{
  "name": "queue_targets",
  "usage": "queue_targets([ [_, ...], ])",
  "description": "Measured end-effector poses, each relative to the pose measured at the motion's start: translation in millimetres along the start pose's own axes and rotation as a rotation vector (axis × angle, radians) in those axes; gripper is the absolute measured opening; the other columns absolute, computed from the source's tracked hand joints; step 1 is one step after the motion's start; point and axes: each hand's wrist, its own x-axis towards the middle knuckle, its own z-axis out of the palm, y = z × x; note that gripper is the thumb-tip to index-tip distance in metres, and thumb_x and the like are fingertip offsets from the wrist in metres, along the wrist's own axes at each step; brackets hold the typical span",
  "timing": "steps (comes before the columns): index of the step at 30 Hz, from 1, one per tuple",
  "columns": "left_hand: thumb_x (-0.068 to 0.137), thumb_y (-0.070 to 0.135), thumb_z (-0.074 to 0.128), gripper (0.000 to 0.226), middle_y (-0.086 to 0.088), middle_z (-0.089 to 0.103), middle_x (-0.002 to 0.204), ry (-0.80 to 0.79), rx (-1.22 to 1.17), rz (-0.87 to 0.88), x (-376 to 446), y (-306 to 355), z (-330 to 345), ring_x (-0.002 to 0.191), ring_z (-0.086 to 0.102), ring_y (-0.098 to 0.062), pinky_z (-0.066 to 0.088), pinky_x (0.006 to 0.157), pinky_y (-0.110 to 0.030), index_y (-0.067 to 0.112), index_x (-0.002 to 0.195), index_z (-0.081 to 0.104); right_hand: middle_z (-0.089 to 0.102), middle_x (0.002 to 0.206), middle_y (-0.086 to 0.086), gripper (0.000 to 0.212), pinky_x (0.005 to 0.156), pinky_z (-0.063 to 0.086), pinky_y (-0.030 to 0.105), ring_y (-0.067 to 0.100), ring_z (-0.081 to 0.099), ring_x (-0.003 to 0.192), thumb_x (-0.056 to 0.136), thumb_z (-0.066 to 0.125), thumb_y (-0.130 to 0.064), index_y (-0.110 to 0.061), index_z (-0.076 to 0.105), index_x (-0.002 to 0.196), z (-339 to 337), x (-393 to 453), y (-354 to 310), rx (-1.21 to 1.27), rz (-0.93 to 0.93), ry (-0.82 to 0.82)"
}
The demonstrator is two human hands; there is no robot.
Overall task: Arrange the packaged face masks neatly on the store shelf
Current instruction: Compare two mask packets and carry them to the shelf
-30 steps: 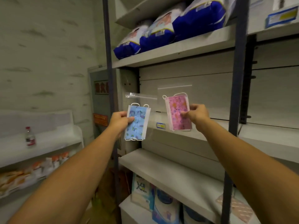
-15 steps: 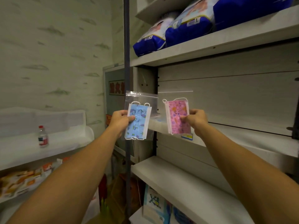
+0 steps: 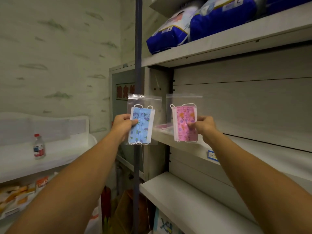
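Before the shelf (image 3: 190, 144): two bagged masks, held upright. Left hand (image 3: 122, 124) pinching blue mask (image 3: 141, 126); right hand (image 3: 205, 125) pinching pink mask (image 3: 184, 123). Behind, lying flat, one more pink pack (image 3: 163, 127).

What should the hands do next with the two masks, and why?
Probably lay the pink mask, pinched by the right hand, flat on the shelf just behind it. Another pink pack already lies there. The left hand holds the blue mask farther off.

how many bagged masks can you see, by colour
blue mask, held in the left hand: 1
pink mask, held in the right hand: 1
pink pack lying on the shelf: 1, partly hidden
total: 3
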Motion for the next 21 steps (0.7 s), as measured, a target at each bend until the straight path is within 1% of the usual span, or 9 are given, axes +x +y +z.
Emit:
queue_targets([
  [3, 0.094, 0.006, 0.067, 0.007, -0.007, 0.072, 0.093, -0.02, -0.014, -0.008, 26.8, -8.2, -3.1, 0.077, 0.072, -0.021, 0.058, 0.055, -0.033, 0.012, 0.096, 0.065, 0.064, 0.094, 0.001, 0.027, 0.097, 0.054, 0.05, 0.028, 0.066, 0.102, 0.083, 0.077, -0.002, -0.008, 0.063, 0.105, 13.6, 15.1, 2.1, 0.005, -0.002, 0.005],
  [5, 0.093, 0.007, 0.068, 0.008, -0.009, 0.073, 0.096, -0.039, -0.013, -0.016, 47.2, -15.3, -5.4, 0.081, 0.073, -0.024, 0.06, 0.059, -0.035, 0.011, 0.1, 0.066, 0.063, 0.095, 0.001, 0.023, 0.097, 0.054, 0.05, 0.028, 0.065, 0.102, 0.083, 0.077, -0.003, -0.011, 0.062, 0.099, 25.2, 24.5, 4.9, 0.004, 0.0, 0.02],
  [8, 0.092, 0.006, 0.069, 0.009, -0.013, 0.074, 0.101, -0.081, -0.045, -0.02, 79.6, -28.2, -8.8, 0.086, 0.074, -0.028, 0.061, 0.069, -0.042, 0.009, 0.101, 0.067, 0.065, 0.1, 0.004, 0.025, 0.097, 0.055, 0.05, 0.028, 0.066, 0.103, 0.082, 0.078, -0.004, -0.011, 0.063, 0.101, 45.0, 38.4, 8.7, -0.017, 0.008, 0.068],
  [10, 0.092, 0.006, 0.069, 0.01, -0.013, 0.074, 0.101, -0.112, -0.045, -0.029, 98.6, -36.0, -11.2, 0.087, 0.074, -0.029, 0.062, 0.074, -0.046, 0.009, 0.101, 0.067, 0.065, 0.098, 0.002, 0.023, 0.096, 0.055, 0.05, 0.028, 0.067, 0.103, 0.082, 0.078, -0.005, -0.013, 0.062, 0.096, 57.9, 46.5, 10.4, -0.022, 0.015, 0.09],
  [11, 0.092, 0.006, 0.069, 0.01, -0.012, 0.075, 0.099, -0.126, -0.039, -0.034, 108.3, -39.5, -12.4, 0.087, 0.074, -0.029, 0.062, 0.076, -0.047, 0.009, 0.101, 0.067, 0.064, 0.095, 0.001, 0.023, 0.096, 0.055, 0.05, 0.028, 0.067, 0.103, 0.082, 0.078, -0.006, -0.012, 0.062, 0.098, 64.0, 50.0, 10.8, -0.025, 0.019, 0.099],
  [13, 0.092, 0.006, 0.069, 0.007, -0.012, 0.075, 0.097, -0.155, -0.039, -0.03, 128.5, -44.6, -14.0, 0.086, 0.074, -0.029, 0.062, 0.078, -0.049, 0.01, 0.098, 0.067, 0.064, 0.097, 0.001, 0.032, 0.096, 0.055, 0.05, 0.028, 0.067, 0.103, 0.083, 0.078, -0.006, -0.007, 0.064, 0.112, 74.7, 57.8, 11.1, -0.024, 0.023, 0.131],
  [16, 0.093, 0.007, 0.069, 0.007, -0.009, 0.074, 0.095, -0.202, -0.038, -0.013, 155.6, -49.0, -15.2, 0.084, 0.074, -0.025, 0.062, 0.07, -0.041, 0.01, 0.099, 0.067, 0.066, 0.101, 0.005, 0.038, 0.095, 0.056, 0.047, 0.028, 0.067, 0.1, 0.084, 0.078, -0.005, -0.005, 0.063, 0.119, 86.4, 70.6, 9.3, -0.007, 0.027, 0.195],
  [19, 0.093, 0.007, 0.068, 0.008, -0.007, 0.073, 0.093, -0.244, -0.033, 0.003, 178.1, -56.0, -15.1, 0.08, 0.073, -0.02, 0.059, 0.058, -0.031, 0.009, 0.101, 0.067, 0.064, 0.092, 0.0, 0.035, 0.085, 0.056, 0.04, 0.025, 0.065, 0.093, 0.085, 0.076, -0.004, -0.004, 0.064, 0.117, 95.4, 81.2, 9.9, 0.007, 0.019, 0.229],
  [21, 0.093, 0.007, 0.069, 0.01, -0.007, 0.074, 0.095, -0.272, -0.045, 0.011, 193.8, -62.2, -12.9, 0.082, 0.073, -0.021, 0.059, 0.063, -0.033, 0.008, 0.102, 0.068, 0.065, 0.095, 0.002, 0.034, 0.081, 0.055, 0.037, 0.024, 0.066, 0.092, 0.085, 0.076, -0.003, -0.003, 0.064, 0.117, 100.6, 86.9, 13.4, 0.012, 0.014, 0.254],
])
